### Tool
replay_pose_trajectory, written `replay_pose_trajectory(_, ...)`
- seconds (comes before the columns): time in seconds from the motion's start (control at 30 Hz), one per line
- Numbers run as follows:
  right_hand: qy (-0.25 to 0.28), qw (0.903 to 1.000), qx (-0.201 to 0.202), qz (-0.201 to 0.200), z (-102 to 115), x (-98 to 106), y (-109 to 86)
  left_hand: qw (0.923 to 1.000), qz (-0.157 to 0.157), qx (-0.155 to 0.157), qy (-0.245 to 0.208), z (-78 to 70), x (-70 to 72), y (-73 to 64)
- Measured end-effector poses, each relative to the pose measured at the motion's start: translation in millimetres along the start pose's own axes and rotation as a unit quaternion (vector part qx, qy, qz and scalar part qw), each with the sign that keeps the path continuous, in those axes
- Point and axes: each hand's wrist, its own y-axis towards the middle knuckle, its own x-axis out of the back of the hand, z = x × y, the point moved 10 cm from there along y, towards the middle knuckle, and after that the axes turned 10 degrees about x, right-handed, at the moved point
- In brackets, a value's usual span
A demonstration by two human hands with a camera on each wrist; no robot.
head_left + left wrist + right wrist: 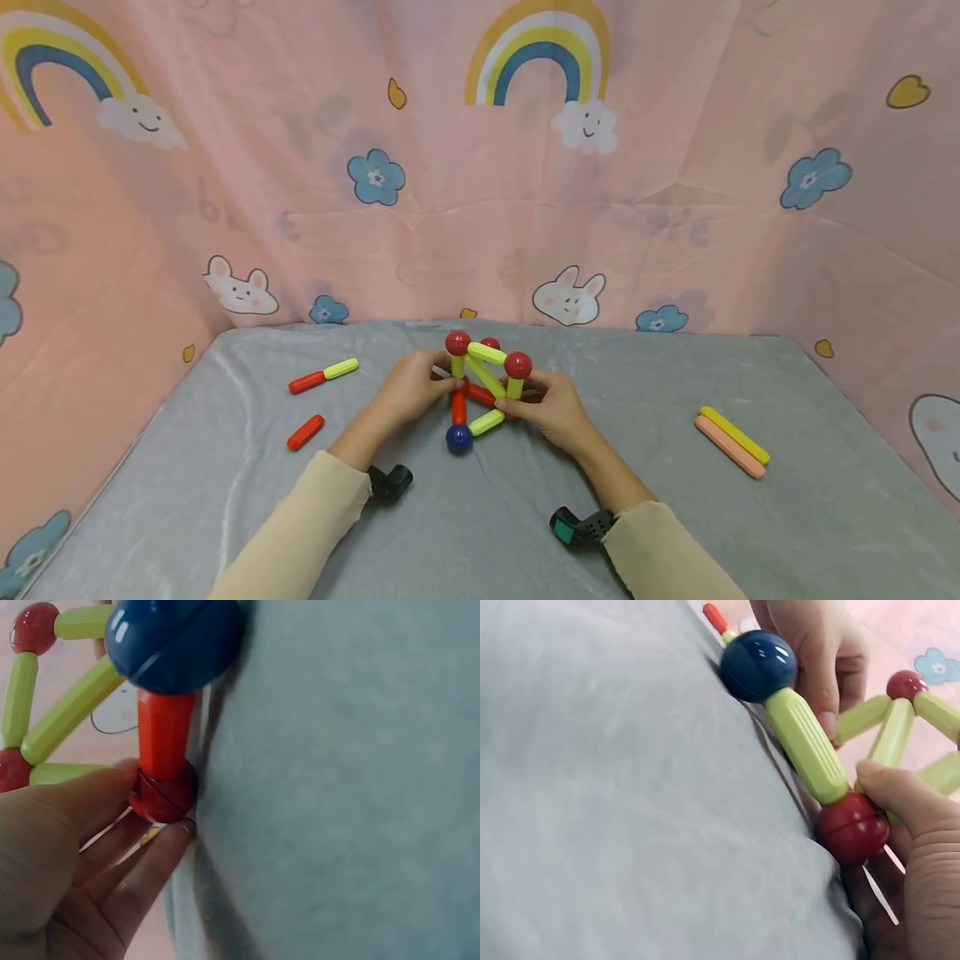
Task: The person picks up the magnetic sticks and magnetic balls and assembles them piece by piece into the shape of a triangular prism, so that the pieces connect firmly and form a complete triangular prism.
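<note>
A frame of balls and sticks, like a magnetic building toy, stands on the grey cloth between both hands. Red balls (517, 365) top its yellow-green upright sticks, and a diagonal stick (486, 377) crosses one side. Nearest me lies a blue ball (459, 439), joined to a red stick (459, 408) and a yellow-green stick (487, 422). My left hand (408, 385) pinches a red ball (161, 796) at the base. With thumb and fingers, my right hand (553, 410) grips another base red ball (853, 829); its fingers are partly hidden behind the frame.
To the left lie a joined red and yellow-green stick pair (307, 382) and a single red stick (305, 433). On the right, a yellow stick (735, 435) and a peach stick (730, 447) lie side by side. A pink printed curtain (465, 242) stands behind the table.
</note>
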Motion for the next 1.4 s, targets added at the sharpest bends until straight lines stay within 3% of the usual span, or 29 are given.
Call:
replay_pose_trajectory(0.3,-0.042,0.9982,0.010,-0.042,4,10,-0.2,0.9985,-0.014,-0.028,-0.044,-2.3,-2.1,5.5)
replay_pose_trajectory(0.43,-0.043,0.9981,0.008,-0.043,5,9,0.1,0.9972,-0.021,-0.025,-0.067,5.6,-3.9,4.7)
replay_pose_trajectory(0.63,-0.045,0.9988,-0.011,-0.019,5,1,2.8,0.9924,-0.047,-0.020,-0.112,22.4,-2.2,0.8)
replay_pose_trajectory(0.83,-0.099,0.9945,-0.029,0.015,5,7,2.2,0.9877,-0.045,-0.047,-0.142,20.8,-5.0,-1.9)
replay_pose_trajectory(0.97,-0.107,0.9932,-0.032,0.033,6,11,-0.6,0.9878,-0.042,-0.041,-0.144,20.6,-8.3,-1.1)
replay_pose_trajectory(1.1,-0.102,0.9933,-0.030,0.046,7,10,-2.0,0.9891,-0.044,-0.030,-0.137,21.1,-8.2,-1.2)
replay_pose_trajectory(1.23,-0.105,0.9930,-0.027,0.046,5,11,-4.1,0.9936,-0.014,-0.031,-0.107,16.3,-8.7,-0.8)
replay_pose_trajectory(1.33,-0.100,0.9937,-0.020,0.045,3,11,-5.7,0.9985,0.023,-0.031,-0.038,10.0,-0.9,-5.7)
replay_pose_trajectory(1.4,-0.096,0.9942,-0.014,0.046,2,9,-6.2,0.9985,0.044,-0.025,0.020,6.8,12.1,-12.8)
